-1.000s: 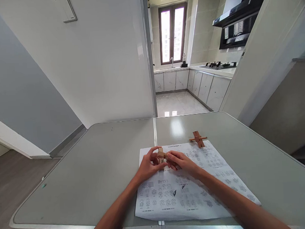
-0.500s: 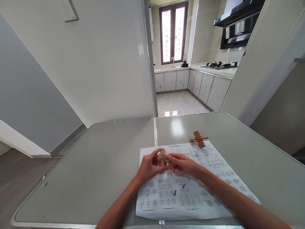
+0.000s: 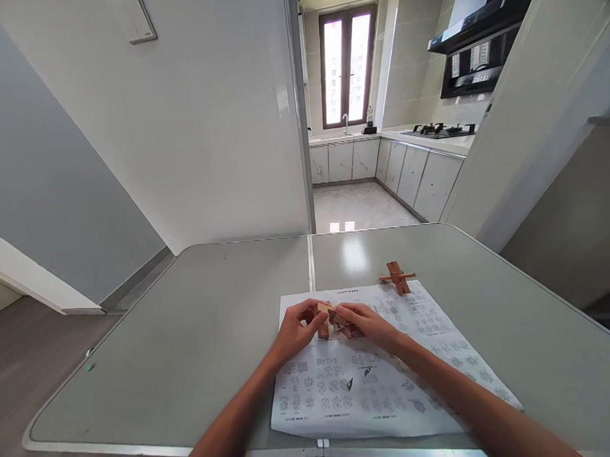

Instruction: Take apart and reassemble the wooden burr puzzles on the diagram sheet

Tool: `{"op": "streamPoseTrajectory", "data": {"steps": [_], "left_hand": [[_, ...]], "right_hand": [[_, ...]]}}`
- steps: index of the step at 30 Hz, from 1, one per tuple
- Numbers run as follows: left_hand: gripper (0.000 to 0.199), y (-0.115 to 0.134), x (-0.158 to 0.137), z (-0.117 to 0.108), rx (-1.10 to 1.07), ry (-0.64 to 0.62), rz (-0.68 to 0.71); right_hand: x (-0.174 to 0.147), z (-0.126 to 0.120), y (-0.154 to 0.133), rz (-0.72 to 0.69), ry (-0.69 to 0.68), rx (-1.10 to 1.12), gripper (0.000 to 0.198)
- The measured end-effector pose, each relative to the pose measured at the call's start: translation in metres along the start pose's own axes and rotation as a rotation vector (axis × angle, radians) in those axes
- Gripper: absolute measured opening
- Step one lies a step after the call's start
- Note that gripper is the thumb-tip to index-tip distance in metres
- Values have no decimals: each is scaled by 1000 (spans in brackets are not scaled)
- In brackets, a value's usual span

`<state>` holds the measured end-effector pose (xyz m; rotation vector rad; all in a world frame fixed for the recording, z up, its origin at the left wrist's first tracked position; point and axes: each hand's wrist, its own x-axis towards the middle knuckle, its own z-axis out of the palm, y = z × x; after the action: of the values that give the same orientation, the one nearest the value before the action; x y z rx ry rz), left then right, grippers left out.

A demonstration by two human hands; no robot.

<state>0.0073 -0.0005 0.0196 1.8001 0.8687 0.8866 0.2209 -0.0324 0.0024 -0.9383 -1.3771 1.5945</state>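
Observation:
Between my hands is a small wooden interlocking puzzle (image 3: 324, 309) made of light and reddish-brown blocks. My left hand (image 3: 299, 330) is closed on its left side, thumb at the front and fingers behind. From the right, my right hand (image 3: 367, 325) pinches the puzzle between thumb and fingers. Fingers cover part of the blocks, so how they fit together is partly hidden. Below lies a large printed instruction sheet (image 3: 335, 387) with rows of small puzzle diagrams.
A reddish-brown wooden puzzle piece (image 3: 399, 277) with a thin stick across it rests at the sheet's far edge. The grey folding table (image 3: 189, 346) has a centre seam. A small green bit (image 3: 90, 367) lies near its left edge. Beyond is a kitchen.
The puzzle has been turned in my hands; a reddish-brown block now shows at its lower left. My left thumb has moved up onto its front.

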Motion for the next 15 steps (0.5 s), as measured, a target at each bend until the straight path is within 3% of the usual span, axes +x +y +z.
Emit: {"op": "streamPoseTrajectory", "data": {"steps": [7, 15], "left_hand": [[39, 0, 5, 2, -263, 20, -90], [45, -5, 8, 2, -353, -46, -145]], "right_hand": [[3, -2, 5, -60, 146, 52, 46], [5, -6, 11, -115, 199, 68, 41]]}}
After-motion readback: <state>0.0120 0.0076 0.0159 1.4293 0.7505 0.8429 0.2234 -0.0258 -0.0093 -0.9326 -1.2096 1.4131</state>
